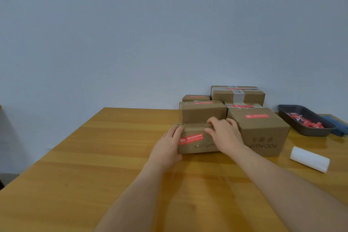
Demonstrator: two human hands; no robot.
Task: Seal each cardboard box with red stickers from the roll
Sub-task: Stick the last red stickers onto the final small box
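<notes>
A small flat cardboard box (197,146) lies on the wooden table (94,165) with a red sticker (191,138) across its top. My left hand (167,147) grips the box's left end. My right hand (224,133) holds its right part, fingers curled over the far edge. The white sticker roll (309,159) lies on its side at the right, apart from both hands. Behind stand several boxes with red stickers, among them a large one (261,132) at the right and another (202,112) just behind the held box.
A dark tray (290,115) with red scraps sits at the far right, a blue cloth (337,124) beside it. More stacked boxes (238,95) stand against the pale wall. The table's left edge runs diagonally.
</notes>
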